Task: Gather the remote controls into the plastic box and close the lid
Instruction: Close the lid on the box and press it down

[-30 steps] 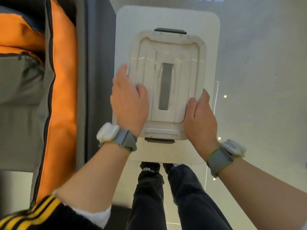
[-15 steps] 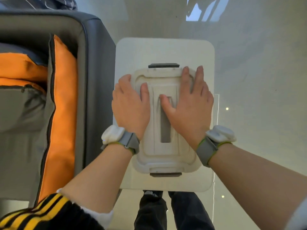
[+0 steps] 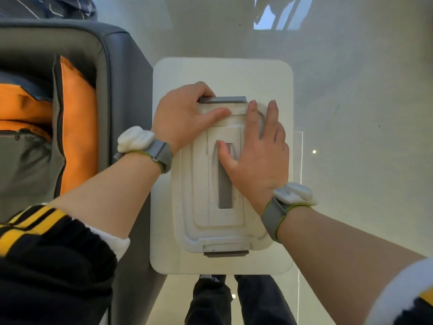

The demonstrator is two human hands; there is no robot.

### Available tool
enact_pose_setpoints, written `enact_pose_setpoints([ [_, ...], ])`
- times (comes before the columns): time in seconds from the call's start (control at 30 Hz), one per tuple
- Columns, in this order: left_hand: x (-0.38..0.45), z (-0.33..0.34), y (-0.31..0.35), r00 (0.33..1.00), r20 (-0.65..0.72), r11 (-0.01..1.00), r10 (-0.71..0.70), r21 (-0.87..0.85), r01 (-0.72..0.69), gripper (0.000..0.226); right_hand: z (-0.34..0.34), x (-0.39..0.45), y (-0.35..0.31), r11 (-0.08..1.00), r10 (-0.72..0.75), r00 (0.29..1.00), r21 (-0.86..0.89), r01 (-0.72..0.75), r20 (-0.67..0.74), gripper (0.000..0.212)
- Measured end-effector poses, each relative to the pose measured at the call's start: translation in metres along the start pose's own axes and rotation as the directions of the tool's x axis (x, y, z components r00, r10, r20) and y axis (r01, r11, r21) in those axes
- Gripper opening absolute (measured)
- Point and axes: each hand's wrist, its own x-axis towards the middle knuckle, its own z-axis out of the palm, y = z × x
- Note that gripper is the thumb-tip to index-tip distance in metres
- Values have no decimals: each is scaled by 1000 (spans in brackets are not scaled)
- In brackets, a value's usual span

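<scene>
A white plastic box (image 3: 201, 221) stands on a small white side table (image 3: 276, 80), with its lid on top. The lid has a grey handle strip (image 3: 225, 184) down its middle and a grey latch at each end. My left hand (image 3: 185, 118) grips the far end of the box: the fingers curl behind the far grey latch (image 3: 222, 99) and the thumb lies on the lid rim. My right hand (image 3: 260, 156) lies flat on the lid with fingers spread, thumb on the handle strip. The near grey latch (image 3: 226, 253) is untouched. No remote control is in sight.
A dark grey sofa arm (image 3: 126, 90) runs close along the table's left edge. Orange and grey cushions (image 3: 77, 127) lie on the sofa. Glossy pale floor (image 3: 363, 113) spreads to the right and beyond. My legs (image 3: 236, 301) stand just below the table's near edge.
My left hand has slid from the lid's left side to the far end and closed around the far latch. My right hand stays flat on the lid. The view has tilted slightly.
</scene>
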Motion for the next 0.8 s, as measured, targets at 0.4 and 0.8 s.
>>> enact_pose_setpoints([
  [0.4, -41, 17, 5, 985, -145, 993, -92, 64, 102, 58, 6, 2, 3, 1000, -15, 999, -4, 15, -40, 94],
  [0.8, -271, 83, 31, 507, 434, 89, -745, -688, 721, 68, -28, -36, -3, 995, 98, 985, -37, -93, 140, 93],
])
